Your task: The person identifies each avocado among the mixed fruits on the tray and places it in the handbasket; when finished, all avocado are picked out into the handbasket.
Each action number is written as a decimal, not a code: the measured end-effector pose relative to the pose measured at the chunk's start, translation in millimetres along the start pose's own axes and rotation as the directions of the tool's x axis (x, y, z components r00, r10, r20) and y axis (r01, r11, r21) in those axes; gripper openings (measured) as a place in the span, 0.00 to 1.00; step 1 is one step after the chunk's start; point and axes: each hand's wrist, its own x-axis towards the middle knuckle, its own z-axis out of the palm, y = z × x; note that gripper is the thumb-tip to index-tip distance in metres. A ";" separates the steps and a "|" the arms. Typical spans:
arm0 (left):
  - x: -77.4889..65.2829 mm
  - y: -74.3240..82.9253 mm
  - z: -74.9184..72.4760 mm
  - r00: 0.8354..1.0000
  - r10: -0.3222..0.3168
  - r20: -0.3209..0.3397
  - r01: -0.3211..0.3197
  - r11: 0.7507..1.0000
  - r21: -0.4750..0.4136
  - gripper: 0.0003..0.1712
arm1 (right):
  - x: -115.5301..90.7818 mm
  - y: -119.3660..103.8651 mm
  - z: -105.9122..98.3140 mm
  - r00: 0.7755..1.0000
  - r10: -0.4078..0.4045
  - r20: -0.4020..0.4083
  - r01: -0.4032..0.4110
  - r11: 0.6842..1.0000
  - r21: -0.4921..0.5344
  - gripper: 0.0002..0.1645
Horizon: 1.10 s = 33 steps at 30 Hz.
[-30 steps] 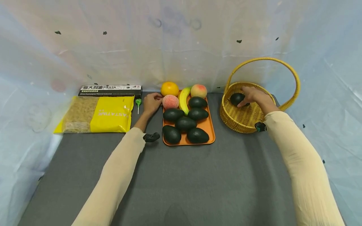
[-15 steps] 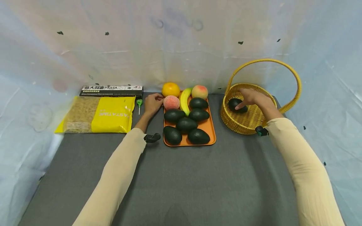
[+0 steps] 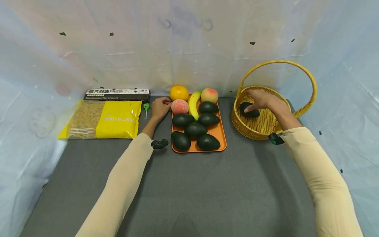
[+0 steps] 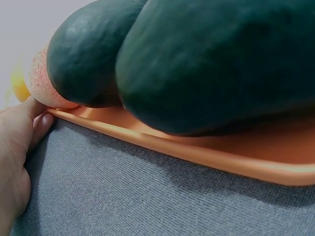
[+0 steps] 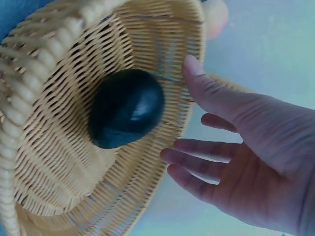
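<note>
My right hand (image 5: 241, 157) hovers over the wicker basket (image 3: 253, 134) with its fingers spread and relaxed, holding nothing. Below it, a dark green avocado (image 5: 127, 108) lies on the basket floor, apart from the fingers in the right wrist view. On the left, my left hand (image 3: 160, 108) pinches the rim of the orange tray (image 3: 217, 131) beside a speckled pink peach (image 3: 179, 107). In the left wrist view its thumb and fingertips meet at the tray rim (image 4: 162, 145). Several avocados (image 3: 195, 130) fill much of the tray, together with a banana (image 3: 193, 105).
An orange (image 3: 179, 93) and another peach (image 3: 209, 95) sit at the tray's back. To the left are a green lollipop (image 3: 146, 107), a yellow pasta bag (image 3: 118, 120) and a black-and-white pasta box (image 3: 116, 94). The basket's tall handle (image 3: 311, 77) arches up behind my right wrist.
The avocado in the basket has shifted slightly left and turned, and my right hand has let go of it and risen off it. My left hand has stayed at the tray.
</note>
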 end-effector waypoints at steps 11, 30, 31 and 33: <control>-0.6 1.9 -5.3 1.000 0.001 0.000 -0.001 1.000 -0.008 0.15 | -33.3 -30.4 -13.7 1.000 -0.008 -0.021 0.007 1.000 -0.018 0.53; 1.8 4.1 -3.7 1.000 0.006 0.020 -0.006 1.000 -0.019 0.16 | -96.2 -94.1 2.0 0.978 -0.169 -0.121 0.165 0.985 -0.045 0.45; 1.3 4.2 -3.8 1.000 0.003 0.021 -0.003 1.000 -0.016 0.15 | -95.8 -97.0 5.6 0.973 -0.196 -0.126 0.193 0.981 -0.034 0.44; 0.3 4.1 -3.7 1.000 -0.001 0.024 0.002 1.000 -0.013 0.15 | -94.8 -102.8 13.1 0.961 -0.243 -0.135 0.245 0.970 -0.004 0.43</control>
